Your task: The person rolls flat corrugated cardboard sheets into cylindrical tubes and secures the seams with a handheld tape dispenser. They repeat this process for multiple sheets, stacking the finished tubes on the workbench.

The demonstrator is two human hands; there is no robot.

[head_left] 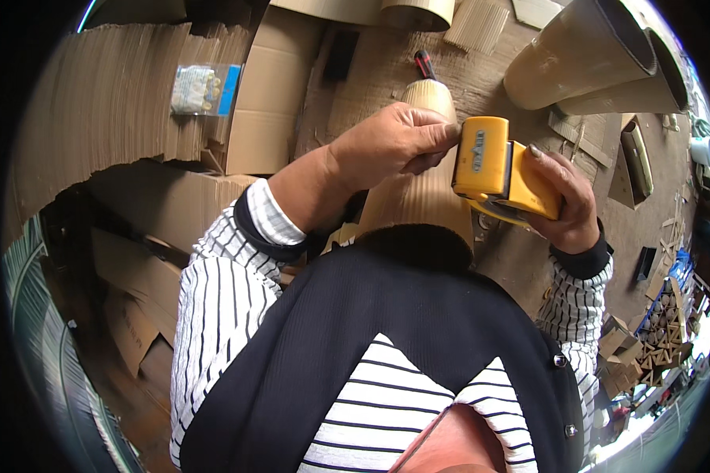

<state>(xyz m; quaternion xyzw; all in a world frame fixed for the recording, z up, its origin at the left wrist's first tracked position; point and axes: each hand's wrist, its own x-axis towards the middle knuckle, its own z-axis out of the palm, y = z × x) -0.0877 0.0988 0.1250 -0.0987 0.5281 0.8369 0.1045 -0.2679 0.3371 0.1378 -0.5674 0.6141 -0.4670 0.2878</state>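
Observation:
My right hand (pixel 564 197) is wrapped around a yellow hand-held tape dispenser (pixel 481 158), held up over the bench. The fingers of my left hand (pixel 394 142) are pinched together at the dispenser's left edge. What lies between those fingertips, if anything, is too small to make out. Beneath both hands lies a tapered tube of ribbed cardboard (pixel 418 206), its wide, dark mouth toward me and its narrow end pointing away. Just beyond that narrow end rests a tool with a red and black handle (pixel 424 65).
Two large cardboard cones (pixel 580 55) lie at the far right. Stacked cardboard sheets (pixel 126 118) rise on the left, with a small clear plastic bag (pixel 205 89) on them. Ribbed cardboard scraps (pixel 477 25) lie at the back, and a folded cardboard piece (pixel 633 165) stands at the right.

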